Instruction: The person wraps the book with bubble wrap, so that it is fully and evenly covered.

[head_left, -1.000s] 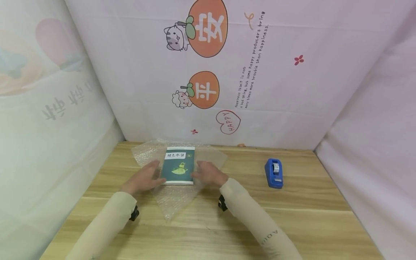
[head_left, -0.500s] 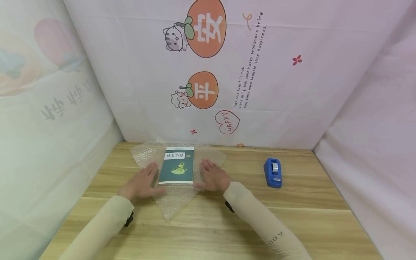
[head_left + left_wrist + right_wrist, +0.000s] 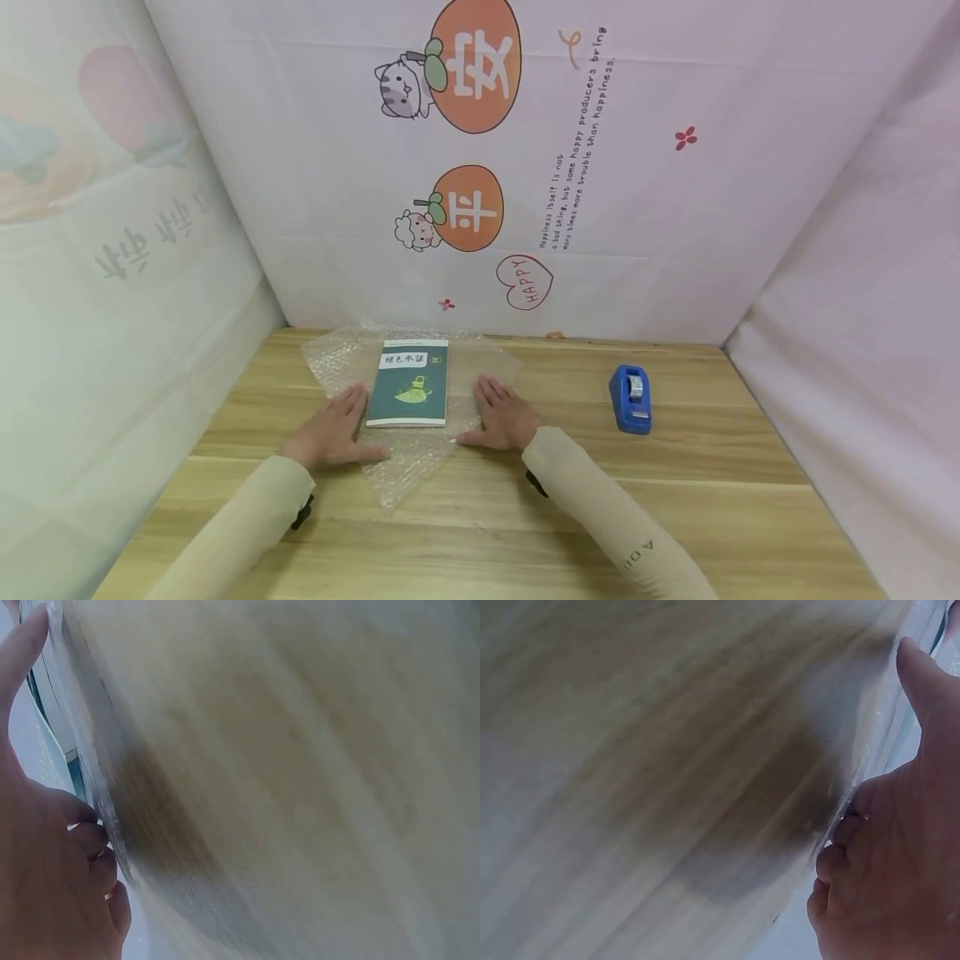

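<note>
A dark green book [image 3: 408,385] with a white title band lies face up on a sheet of clear bubble wrap [image 3: 405,477] on the wooden table [image 3: 570,533]. My left hand [image 3: 335,427] lies flat on the wrap just left of the book, fingers straight. On the other side my right hand [image 3: 503,414] rests flat on the wrap, a small gap from the book. Neither hand holds anything. The left wrist view shows the left hand [image 3: 46,885] against the wrap's edge [image 3: 96,787]. The right wrist view shows the right hand [image 3: 900,877] against blurred wood.
A blue tape dispenser [image 3: 631,400] stands on the table to the right of my right hand. Printed cloth walls [image 3: 480,167] close in the table at the back and on both sides. Bare wood lies between the wrap and the near edge.
Both hands have slid off the book's side edges, outward and toward me, and now lie flat on the bubble wrap. The book and the dispenser have not moved.
</note>
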`<state>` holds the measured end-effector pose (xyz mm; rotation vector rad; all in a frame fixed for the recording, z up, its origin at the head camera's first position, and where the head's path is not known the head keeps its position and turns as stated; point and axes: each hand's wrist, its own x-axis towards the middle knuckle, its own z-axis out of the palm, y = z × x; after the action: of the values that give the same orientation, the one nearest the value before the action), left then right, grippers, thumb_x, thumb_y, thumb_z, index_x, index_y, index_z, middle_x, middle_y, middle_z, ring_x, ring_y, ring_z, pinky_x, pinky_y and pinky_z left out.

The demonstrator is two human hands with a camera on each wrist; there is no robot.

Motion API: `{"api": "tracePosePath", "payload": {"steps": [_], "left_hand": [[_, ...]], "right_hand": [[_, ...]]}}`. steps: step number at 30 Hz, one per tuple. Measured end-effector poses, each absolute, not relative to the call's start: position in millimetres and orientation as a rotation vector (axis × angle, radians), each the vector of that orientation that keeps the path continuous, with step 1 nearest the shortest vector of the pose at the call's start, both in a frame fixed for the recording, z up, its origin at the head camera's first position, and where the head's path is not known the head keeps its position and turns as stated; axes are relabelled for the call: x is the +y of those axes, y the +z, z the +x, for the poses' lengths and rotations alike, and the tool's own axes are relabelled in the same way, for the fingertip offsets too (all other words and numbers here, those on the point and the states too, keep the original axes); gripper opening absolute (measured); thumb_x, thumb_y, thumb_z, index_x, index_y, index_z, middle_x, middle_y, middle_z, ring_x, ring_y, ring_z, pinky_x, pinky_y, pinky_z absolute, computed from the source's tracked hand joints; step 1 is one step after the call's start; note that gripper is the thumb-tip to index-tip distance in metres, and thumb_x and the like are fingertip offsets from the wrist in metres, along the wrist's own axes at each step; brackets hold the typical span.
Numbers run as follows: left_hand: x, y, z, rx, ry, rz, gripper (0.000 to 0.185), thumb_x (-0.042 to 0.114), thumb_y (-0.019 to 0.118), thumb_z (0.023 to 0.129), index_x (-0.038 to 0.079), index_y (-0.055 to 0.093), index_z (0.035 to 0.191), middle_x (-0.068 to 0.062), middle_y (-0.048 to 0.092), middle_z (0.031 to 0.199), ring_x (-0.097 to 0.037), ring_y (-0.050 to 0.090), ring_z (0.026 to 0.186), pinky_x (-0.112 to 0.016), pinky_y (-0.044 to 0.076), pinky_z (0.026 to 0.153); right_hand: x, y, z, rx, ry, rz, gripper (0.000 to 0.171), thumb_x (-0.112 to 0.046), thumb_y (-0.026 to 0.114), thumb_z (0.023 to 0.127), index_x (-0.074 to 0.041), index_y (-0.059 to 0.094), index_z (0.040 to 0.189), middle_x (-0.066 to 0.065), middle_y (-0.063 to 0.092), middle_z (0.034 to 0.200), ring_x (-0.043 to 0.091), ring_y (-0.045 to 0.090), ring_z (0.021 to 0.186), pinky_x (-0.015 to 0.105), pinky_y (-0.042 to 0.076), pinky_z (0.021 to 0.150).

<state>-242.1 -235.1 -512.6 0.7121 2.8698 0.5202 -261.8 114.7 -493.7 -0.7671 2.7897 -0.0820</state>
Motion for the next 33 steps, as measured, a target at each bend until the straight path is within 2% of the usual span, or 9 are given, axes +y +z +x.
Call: {"api": "tracePosePath", "payload": {"steps": [6,10,13,17,20,26,33], "left_hand": [[-230,-512,-243,2.87,0.485,0.68,0.129,0.077,0.069,0.084,-0.018,0.025,0.159,-0.039,0.02,0.168,-0.055,0.021,0.158,-0.069,0.023,0.128],[-228,-521,-245,2.886,0.483,0.683,0.132,0.083,0.063,0.083,-0.015,0.023,0.161,-0.037,0.019,0.17,-0.052,0.019,0.16,-0.067,0.021,0.13],[-225,-521,-245,2.884,0.485,0.675,0.131,0.082,0.066,0.083,-0.014,0.023,0.161,-0.036,0.019,0.171,-0.052,0.019,0.16,-0.067,0.022,0.13],[-219,-522,-245,2.857,0.469,0.637,0.133,0.082,0.067,0.082,-0.011,0.019,0.164,-0.031,0.013,0.174,-0.048,0.014,0.163,-0.064,0.018,0.132],[-214,-522,-243,2.834,0.503,0.628,0.134,0.084,0.065,0.082,-0.011,0.018,0.164,-0.033,0.012,0.173,-0.05,0.013,0.163,-0.065,0.017,0.132],[-204,-522,-240,2.837,0.468,0.62,0.134,0.086,0.062,0.082,-0.01,0.017,0.165,-0.03,0.011,0.174,-0.047,0.012,0.164,-0.063,0.017,0.133],[-185,-508,-236,2.802,0.479,0.633,0.128,0.078,0.067,0.086,-0.012,0.019,0.163,-0.032,0.012,0.174,-0.048,0.012,0.163,-0.062,0.017,0.133]], "right_hand": [[117,-494,-260,2.775,-0.104,-0.733,0.102,-0.067,0.052,0.101,0.004,0.02,0.166,0.021,0.016,0.177,0.032,0.015,0.166,0.042,0.017,0.137],[121,-496,-259,2.779,-0.085,-0.741,0.102,-0.068,0.052,0.101,0.005,0.021,0.166,0.022,0.017,0.177,0.033,0.016,0.166,0.043,0.019,0.137],[126,-498,-259,2.78,-0.092,-0.738,0.105,-0.071,0.051,0.1,0.004,0.021,0.166,0.022,0.017,0.176,0.034,0.017,0.166,0.044,0.02,0.136],[134,-507,-261,2.776,-0.128,-0.715,0.108,-0.074,0.05,0.099,0.003,0.016,0.167,0.021,0.012,0.177,0.033,0.012,0.167,0.046,0.016,0.137],[140,-513,-261,2.775,-0.135,-0.707,0.109,-0.073,0.051,0.099,0.003,0.014,0.168,0.021,0.01,0.178,0.032,0.01,0.167,0.047,0.014,0.137],[149,-502,-254,2.758,-0.142,-0.698,0.106,-0.071,0.053,0.099,0.004,0.019,0.167,0.023,0.014,0.177,0.035,0.014,0.166,0.048,0.018,0.136],[162,-495,-246,2.756,-0.132,-0.667,0.106,-0.073,0.051,0.099,0.004,0.02,0.167,0.023,0.015,0.177,0.036,0.016,0.166,0.05,0.021,0.136]]}}
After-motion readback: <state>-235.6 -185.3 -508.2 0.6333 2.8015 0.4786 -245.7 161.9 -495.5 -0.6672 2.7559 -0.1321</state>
